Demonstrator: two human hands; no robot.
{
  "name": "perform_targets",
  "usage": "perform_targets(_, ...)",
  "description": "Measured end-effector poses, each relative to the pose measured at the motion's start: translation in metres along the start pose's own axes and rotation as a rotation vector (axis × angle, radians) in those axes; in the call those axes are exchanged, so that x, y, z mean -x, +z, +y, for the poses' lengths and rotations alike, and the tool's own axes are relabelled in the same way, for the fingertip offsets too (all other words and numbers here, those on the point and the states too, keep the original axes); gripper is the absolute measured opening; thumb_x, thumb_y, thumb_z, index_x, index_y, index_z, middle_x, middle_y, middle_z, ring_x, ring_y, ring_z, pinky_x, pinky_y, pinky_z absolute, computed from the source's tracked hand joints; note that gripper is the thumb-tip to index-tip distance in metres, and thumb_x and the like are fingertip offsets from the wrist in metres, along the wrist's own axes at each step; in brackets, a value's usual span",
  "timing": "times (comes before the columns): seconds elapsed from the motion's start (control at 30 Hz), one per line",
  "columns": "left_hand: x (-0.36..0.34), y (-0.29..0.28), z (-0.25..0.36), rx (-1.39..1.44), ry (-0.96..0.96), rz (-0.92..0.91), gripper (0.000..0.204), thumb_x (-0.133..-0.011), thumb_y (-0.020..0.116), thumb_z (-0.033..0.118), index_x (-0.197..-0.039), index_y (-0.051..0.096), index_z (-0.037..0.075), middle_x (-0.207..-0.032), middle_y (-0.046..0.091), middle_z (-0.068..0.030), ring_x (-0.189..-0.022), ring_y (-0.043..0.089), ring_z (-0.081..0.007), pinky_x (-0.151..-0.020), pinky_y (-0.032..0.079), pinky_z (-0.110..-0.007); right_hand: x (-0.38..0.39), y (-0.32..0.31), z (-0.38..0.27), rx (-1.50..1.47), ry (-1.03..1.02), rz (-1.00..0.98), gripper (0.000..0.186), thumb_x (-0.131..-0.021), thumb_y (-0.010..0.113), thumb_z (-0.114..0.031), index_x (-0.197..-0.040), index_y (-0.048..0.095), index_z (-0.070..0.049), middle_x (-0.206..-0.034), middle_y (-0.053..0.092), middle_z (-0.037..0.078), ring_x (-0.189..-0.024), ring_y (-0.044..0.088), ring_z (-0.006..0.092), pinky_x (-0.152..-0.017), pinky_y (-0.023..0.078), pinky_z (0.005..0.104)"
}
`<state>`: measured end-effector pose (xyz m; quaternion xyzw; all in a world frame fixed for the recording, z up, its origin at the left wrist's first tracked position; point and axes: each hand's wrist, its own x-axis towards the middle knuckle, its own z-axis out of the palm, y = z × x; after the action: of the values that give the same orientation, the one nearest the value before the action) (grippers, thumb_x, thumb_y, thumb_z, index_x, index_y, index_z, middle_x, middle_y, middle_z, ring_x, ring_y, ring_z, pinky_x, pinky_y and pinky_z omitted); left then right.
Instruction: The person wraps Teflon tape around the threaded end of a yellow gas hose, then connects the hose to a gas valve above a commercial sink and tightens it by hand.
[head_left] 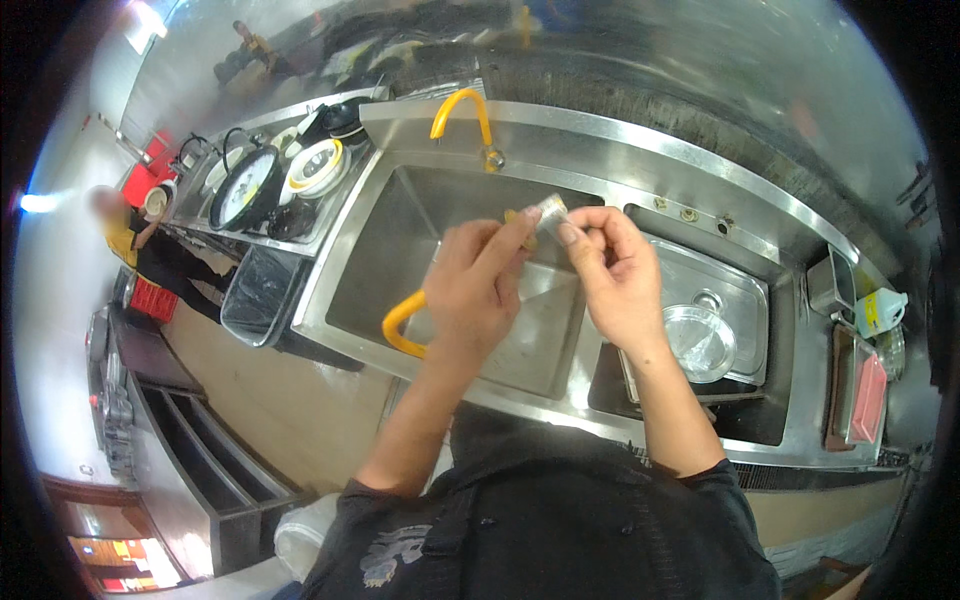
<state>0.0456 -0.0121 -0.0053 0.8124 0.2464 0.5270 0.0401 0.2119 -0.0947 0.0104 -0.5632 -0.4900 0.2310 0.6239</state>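
Above the left basin of a steel sink, my two hands meet at a small, silvery-white piece that looks like a packet. My left hand is closed, with its thumb and forefinger pressed on the packet's left side. A bit of yellow shows beside those fingertips, too small to make out. The thumb and fingers of my right hand pinch the packet's right edge. A curved yellow pipe shows just left of my left wrist.
A yellow tap arches over the sink's back edge. The right basin holds a steel tray and a round metal lid or pan. Pans and bowls crowd the left counter, above a dark bin. Another person stands far left.
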Motion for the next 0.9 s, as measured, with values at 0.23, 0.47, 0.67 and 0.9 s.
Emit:
perform_targets(0.23, -0.022, -0.022, -0.016, -0.180, 0.133, -0.004, 0.054, -0.082, 0.075, 0.004, -0.131, 0.082, 0.028, -0.095, 0.065, -0.0020, -0.081, 0.065, -0.0237, -0.069, 0.056, -0.037, 0.016, -0.007, -0.007, -0.177, 0.140, 0.010, 0.011, -0.107, 0.076, -0.015, -0.105, 0.068, -0.007, -0.079, 0.055, -0.010, -0.073, 0.047, 0.0016, -0.066, 0.038, 0.0214)
perform_targets(0.47, -0.036, -0.034, -0.021, -0.251, 0.148, 0.001, 0.051, -0.085, 0.079, 0.001, -0.130, 0.082, 0.025, -0.096, 0.066, -0.0024, -0.081, 0.064, -0.0233, -0.071, 0.054, -0.036, 0.021, -0.008, -0.008, -0.172, 0.112, 0.022, 0.026, -0.107, 0.078, -0.020, -0.096, 0.056, -0.011, -0.075, 0.049, -0.011, -0.060, 0.039, -0.0013, -0.052, 0.030, 0.0198)
perform_targets(0.67, -0.048, -0.047, -0.036, -0.268, 0.181, 0.072, 0.049, -0.087, 0.081, -0.003, -0.130, 0.081, 0.019, -0.094, 0.068, -0.0042, -0.083, 0.064, -0.0240, -0.074, 0.054, -0.035, 0.050, -0.035, 0.022, -0.305, 0.160, 0.037, 0.024, -0.102, 0.082, -0.012, -0.096, 0.058, -0.010, -0.085, 0.052, -0.008, -0.078, 0.045, 0.0032, -0.072, 0.038, 0.0212)
perform_targets(0.9, -0.065, -0.068, -0.039, -0.368, 0.244, 0.025, 0.052, -0.084, 0.082, 0.000, -0.130, 0.081, 0.024, -0.095, 0.068, -0.0040, -0.083, 0.065, -0.0244, -0.072, 0.054, -0.037, 0.062, -0.080, 0.064, 0.210, 0.463, 0.083, 0.018, -0.107, 0.074, -0.018, -0.115, 0.073, -0.002, -0.097, 0.071, 0.006, -0.091, 0.067, 0.0164, -0.086, 0.055, 0.0351)
